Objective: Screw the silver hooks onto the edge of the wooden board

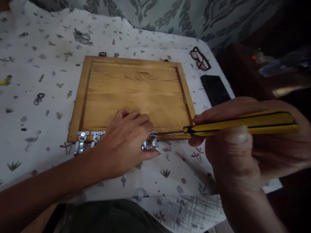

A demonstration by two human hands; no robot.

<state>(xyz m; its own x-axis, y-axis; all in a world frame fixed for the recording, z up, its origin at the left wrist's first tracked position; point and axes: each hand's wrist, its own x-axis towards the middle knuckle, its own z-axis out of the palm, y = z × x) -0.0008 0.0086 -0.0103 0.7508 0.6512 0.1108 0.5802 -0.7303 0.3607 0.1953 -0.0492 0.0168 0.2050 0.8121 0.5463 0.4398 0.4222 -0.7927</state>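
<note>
A framed wooden panel (136, 94) lies on a patterned white cloth. Metal hinges (83, 139) sit along its near edge, two at the left and more metal pieces (153, 140) further right. My left hand (128, 139) is closed over the metal pieces at that edge, its thumb below them; part of what it grips is hidden under the fingers. In my right hand (240, 142) is a yellow and black screwdriver (218, 124), held sideways. Its thin shaft points left, with the tip at the right-hand metal piece.
Beyond the panel lies a loose metal hinge (82, 37). Eyeglasses (200, 59) and a dark phone-like object (215, 89) are on the cloth (43, 116) to the right. Small dark fittings (102, 54) show behind the panel's far edge. A plastic bottle (279, 64) is at the far right.
</note>
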